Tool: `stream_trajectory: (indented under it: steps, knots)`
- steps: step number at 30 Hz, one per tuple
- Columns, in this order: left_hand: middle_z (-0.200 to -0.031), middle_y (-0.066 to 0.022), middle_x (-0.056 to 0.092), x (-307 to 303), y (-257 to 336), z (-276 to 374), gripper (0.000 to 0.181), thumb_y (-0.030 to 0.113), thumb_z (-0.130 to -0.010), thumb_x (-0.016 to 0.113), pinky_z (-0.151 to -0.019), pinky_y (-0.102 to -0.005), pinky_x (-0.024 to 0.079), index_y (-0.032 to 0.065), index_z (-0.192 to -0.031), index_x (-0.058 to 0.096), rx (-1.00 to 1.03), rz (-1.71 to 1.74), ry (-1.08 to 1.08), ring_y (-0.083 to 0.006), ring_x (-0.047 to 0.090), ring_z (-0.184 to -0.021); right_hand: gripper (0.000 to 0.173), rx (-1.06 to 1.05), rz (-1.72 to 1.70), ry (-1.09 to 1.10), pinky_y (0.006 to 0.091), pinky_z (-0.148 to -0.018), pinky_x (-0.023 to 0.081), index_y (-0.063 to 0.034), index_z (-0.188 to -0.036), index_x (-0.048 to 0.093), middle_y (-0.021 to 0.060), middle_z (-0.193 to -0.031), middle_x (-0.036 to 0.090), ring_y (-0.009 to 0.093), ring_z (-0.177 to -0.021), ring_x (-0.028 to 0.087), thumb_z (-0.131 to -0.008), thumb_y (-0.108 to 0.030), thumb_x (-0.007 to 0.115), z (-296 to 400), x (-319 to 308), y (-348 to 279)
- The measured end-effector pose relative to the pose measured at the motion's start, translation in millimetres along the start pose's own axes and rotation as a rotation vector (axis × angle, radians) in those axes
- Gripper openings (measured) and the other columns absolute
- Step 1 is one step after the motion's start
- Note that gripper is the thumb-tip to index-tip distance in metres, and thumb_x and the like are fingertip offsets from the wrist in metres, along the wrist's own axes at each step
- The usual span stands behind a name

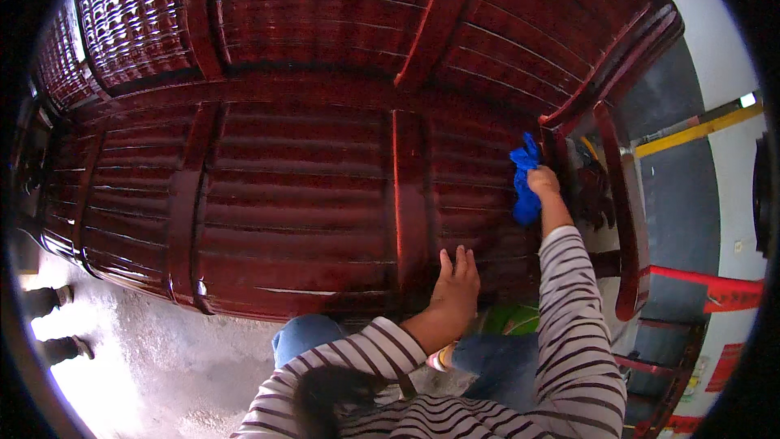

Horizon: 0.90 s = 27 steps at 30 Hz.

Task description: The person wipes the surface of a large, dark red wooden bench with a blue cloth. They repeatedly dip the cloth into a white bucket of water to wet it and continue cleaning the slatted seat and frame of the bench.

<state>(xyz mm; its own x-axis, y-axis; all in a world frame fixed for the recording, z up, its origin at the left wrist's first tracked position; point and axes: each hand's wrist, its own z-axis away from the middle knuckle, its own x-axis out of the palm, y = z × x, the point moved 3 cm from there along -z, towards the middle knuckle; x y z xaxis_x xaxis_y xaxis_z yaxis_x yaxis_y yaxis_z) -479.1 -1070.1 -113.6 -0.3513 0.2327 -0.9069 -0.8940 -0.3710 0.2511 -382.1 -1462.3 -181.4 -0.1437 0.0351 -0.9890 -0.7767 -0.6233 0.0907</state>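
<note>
A long bench of glossy dark red wood [298,195], with a slatted seat and a slatted back, spans the view before me. At the right end of the seat, close to the armrest, my right hand [542,180] grips a bunched blue cloth [526,186] that lies against the slats. My left hand [457,286] rests on the front part of the seat, right of a broad cross rail [413,195]. Its fingers are spread a little and hold nothing.
The wooden armrest [621,213] stands at the right, before a grey and white wall [676,207]. Below it is a dark shelf or rack [664,353]. Something green [512,319] lies under the seat's front edge. Another person's feet [67,347] are on the concrete floor [170,366] at far left.
</note>
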Motion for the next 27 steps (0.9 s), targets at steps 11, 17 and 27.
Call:
stream_trajectory:
  steps: [11, 17, 27]
  knots:
    - [-0.154, -0.0211, 0.016, 0.5, -20.5, -22.0, 0.085, 0.059, -0.084, 0.053, -0.103, -0.0713, 0.013, 0.0057, -0.146, 0.03, -0.168, 0.054, -0.078, -0.0424, 0.011, -0.142, 0.049, -0.848, -0.36, 0.634, 0.043, -0.095, 0.042, -0.0129, -0.123, 0.057, 0.019, -0.115, 0.049, 0.037, -0.111, 0.048, -0.075, -0.01, 0.064, 63.2, -77.9, -279.9]
    - [-0.156, -0.0194, 0.009, 7.0, -40.4, -34.0, 0.088, 0.061, -0.085, 0.051, -0.1, -0.0753, 0.012, 0.0078, -0.149, 0.022, -0.354, 0.042, -0.178, -0.0416, 0.006, -0.143, 0.058, -0.861, -0.15, 0.845, 0.0421, -0.09, 0.044, -0.0235, -0.125, 0.052, 0.0089, -0.109, 0.046, 0.03, -0.102, 0.049, -0.071, -0.02, 0.072, 62.1, -56.6, -279.5]
    - [-0.154, -0.0256, 0.008, -0.2, -80.0, -37.4, 0.103, 0.073, -0.082, 0.042, -0.1, -0.0745, 0.013, 0.0009, -0.149, 0.013, -0.595, 0.035, -0.108, -0.0447, 0.005, -0.142, 0.054, -0.121, -0.233, 0.209, 0.0457, -0.107, 0.035, -0.019, -0.145, 0.029, 0.0166, -0.147, 0.029, 0.038, -0.132, 0.034, -0.092, -0.018, 0.041, -82.2, 5.0, -57.2]
